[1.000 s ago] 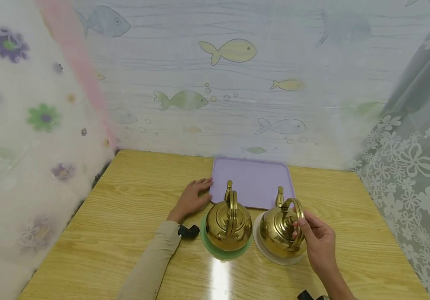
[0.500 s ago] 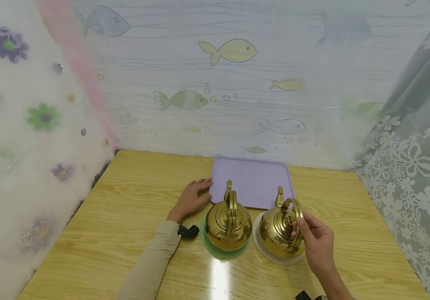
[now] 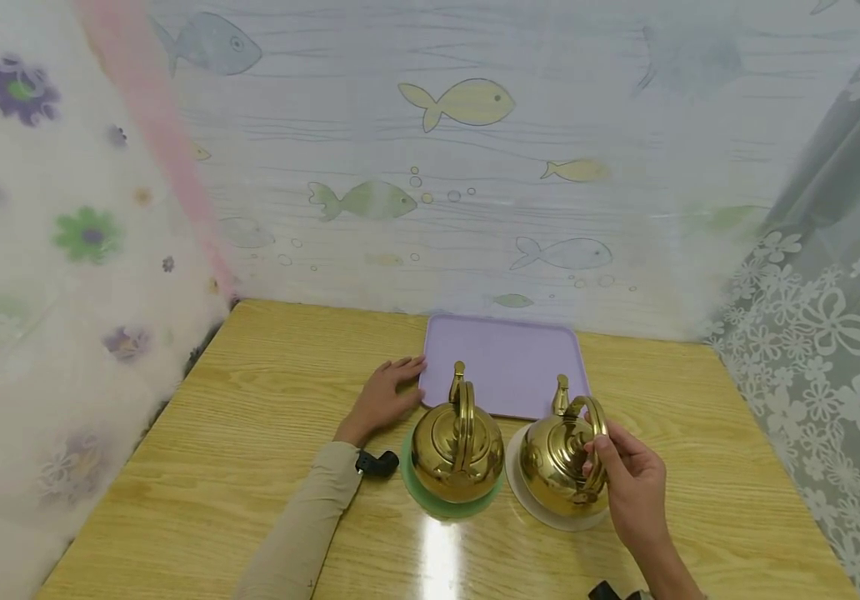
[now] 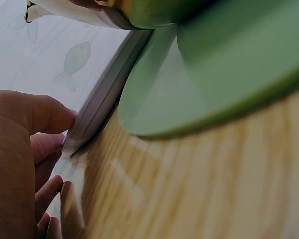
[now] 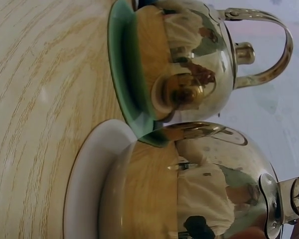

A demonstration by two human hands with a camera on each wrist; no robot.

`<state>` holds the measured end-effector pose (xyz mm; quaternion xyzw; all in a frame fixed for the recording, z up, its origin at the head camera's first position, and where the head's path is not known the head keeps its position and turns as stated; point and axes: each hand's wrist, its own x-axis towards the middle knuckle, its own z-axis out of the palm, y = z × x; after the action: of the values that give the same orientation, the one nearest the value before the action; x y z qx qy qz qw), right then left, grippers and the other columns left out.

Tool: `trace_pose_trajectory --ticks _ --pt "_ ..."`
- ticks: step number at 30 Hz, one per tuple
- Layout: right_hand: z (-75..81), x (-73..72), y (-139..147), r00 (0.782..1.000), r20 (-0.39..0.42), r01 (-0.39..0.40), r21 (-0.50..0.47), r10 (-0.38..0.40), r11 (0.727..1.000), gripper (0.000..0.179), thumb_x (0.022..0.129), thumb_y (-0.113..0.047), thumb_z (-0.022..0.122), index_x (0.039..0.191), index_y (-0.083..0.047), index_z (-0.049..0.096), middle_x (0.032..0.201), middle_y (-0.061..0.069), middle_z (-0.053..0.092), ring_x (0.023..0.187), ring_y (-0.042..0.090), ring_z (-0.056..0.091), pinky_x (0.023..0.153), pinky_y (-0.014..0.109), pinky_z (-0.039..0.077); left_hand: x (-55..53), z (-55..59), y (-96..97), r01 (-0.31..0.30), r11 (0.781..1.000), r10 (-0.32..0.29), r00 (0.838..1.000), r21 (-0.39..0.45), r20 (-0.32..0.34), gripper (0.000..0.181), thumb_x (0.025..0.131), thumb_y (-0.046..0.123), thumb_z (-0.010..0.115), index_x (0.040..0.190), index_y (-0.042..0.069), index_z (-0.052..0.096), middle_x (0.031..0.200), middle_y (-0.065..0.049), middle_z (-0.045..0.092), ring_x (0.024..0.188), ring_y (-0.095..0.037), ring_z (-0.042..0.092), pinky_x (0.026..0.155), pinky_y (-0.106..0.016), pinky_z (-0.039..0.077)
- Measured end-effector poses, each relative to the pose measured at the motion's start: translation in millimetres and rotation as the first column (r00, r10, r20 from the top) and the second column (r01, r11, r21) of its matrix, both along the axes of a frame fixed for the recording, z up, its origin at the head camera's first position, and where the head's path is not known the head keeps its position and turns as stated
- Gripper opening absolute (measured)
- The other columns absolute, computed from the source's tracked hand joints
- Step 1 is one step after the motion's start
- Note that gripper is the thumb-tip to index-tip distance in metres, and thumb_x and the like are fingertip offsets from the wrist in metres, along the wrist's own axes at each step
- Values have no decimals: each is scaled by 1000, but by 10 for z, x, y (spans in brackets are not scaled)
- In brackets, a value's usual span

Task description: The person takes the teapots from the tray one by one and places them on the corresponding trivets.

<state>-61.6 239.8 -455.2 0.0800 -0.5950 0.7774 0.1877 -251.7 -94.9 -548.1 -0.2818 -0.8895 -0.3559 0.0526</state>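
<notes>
Two brass-coloured kettles stand side by side in the head view. The left kettle [image 3: 433, 454] is on a round green mat [image 3: 448, 510], its hoop handle upright. My right hand [image 3: 636, 492] grips the handle of the right kettle [image 3: 542, 467], which is over a round white mat [image 3: 561, 523]; in the right wrist view this kettle's body [image 5: 154, 189] is close to the camera. With extended fingers, my left hand [image 3: 383, 402] touches the left edge of a lilac tray [image 3: 501, 358]. The left wrist view has thumb and fingertips against the tray's rim [image 4: 97, 97].
The wooden table [image 3: 265, 433] extends to both sides of the mats. Behind the tray hangs a pale curtain [image 3: 475, 208] printed with fish. A flowered curtain [image 3: 47, 275] borders the left side, and a lacy one [image 3: 835, 367] the right. Both kettle spouts point towards the tray.
</notes>
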Motion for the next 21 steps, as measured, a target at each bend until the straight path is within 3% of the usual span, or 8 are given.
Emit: trace_pose_trajectory --ticks 21 --pt "30 20 12 999 42 4 12 -5 1000 32 103 9 46 121 0 71 85 1 70 70 7 64 60 19 57 20 12 -6 1 1000 -1 999 2 34 55 95 27 64 145 5 56 154 -3 50 146 -31 43 128 -50 19"
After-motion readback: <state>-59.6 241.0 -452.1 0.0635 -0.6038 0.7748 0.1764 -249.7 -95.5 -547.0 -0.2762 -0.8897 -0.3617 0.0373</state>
